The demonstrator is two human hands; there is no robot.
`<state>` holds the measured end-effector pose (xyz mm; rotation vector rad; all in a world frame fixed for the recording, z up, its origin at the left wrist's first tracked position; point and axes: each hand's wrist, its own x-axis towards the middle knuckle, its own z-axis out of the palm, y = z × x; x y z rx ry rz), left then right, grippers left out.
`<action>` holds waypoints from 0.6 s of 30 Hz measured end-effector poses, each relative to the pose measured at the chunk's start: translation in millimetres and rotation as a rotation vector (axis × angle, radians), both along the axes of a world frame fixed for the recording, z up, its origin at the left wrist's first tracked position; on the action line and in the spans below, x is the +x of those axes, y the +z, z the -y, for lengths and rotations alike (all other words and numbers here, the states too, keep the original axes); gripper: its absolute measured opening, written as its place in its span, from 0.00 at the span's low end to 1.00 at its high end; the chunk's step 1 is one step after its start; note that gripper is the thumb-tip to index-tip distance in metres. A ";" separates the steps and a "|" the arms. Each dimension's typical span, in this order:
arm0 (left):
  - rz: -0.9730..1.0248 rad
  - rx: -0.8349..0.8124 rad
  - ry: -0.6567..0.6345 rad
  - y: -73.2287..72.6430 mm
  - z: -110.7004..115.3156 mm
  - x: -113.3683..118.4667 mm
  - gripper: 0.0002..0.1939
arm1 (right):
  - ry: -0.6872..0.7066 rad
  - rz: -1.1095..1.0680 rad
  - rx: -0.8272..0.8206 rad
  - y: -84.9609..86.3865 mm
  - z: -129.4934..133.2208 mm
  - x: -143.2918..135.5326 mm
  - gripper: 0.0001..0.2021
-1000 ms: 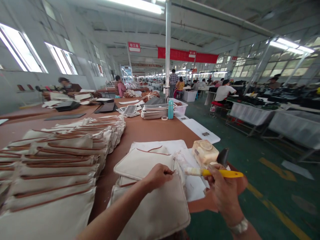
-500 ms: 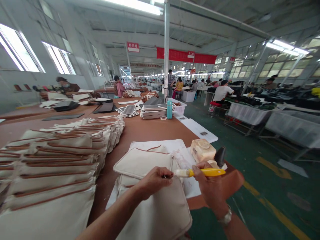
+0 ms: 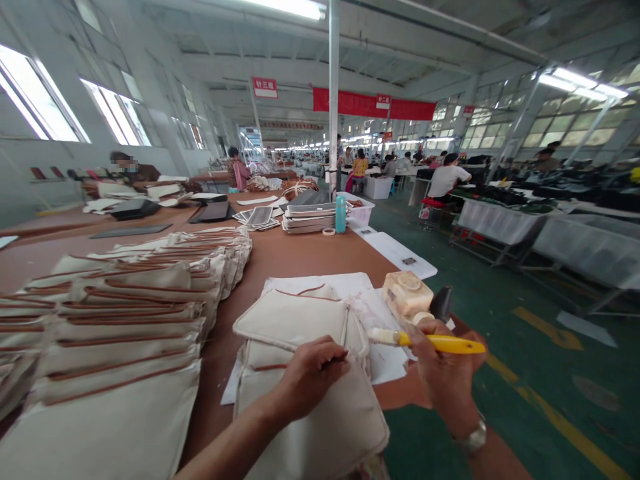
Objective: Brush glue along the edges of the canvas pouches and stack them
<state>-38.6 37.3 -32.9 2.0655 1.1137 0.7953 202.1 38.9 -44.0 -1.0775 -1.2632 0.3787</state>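
Observation:
My right hand point(image 3: 440, 367) grips a yellow-handled brush point(image 3: 450, 344), its pale bristles pointing left over white paper point(image 3: 385, 363). Over a stack of cream fabric pieces point(image 3: 320, 427) rests my left hand point(image 3: 315, 373), its fingers curled together at the edge of the upper piece; whatever they pinch is too small to make out. Another cream piece with brown trim point(image 3: 290, 320) lies tilted just beyond that hand. Behind the brush stands a stained, pale yellow container point(image 3: 407, 293), with a dark cone-shaped object point(image 3: 442, 303) beside it.
Many cream pieces with brown edging point(image 3: 125, 347) are piled along the left of the brown table point(image 3: 300, 257). Farther back are stacked panels point(image 3: 310, 220), a tape roll point(image 3: 329, 232) and a turquoise bottle point(image 3: 341, 215). Several people sit at distant workstations.
My right hand has moved right with the brush, so the bristles are now away from my left hand. The left hand stays over the stack, and the view has shifted slightly.

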 end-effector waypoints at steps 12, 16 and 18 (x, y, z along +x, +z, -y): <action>-0.309 0.626 0.060 -3.1 35.5 -3.4 0.12 | 0.376 0.110 -0.090 37.0 49.5 -10.5 0.12; -0.337 0.678 0.015 -5.5 41.8 -5.8 0.10 | 0.475 0.296 -0.044 43.3 71.4 5.9 0.10; -0.346 0.722 0.007 -6.8 44.4 -5.4 0.11 | 0.415 0.268 0.043 47.7 76.3 8.1 0.07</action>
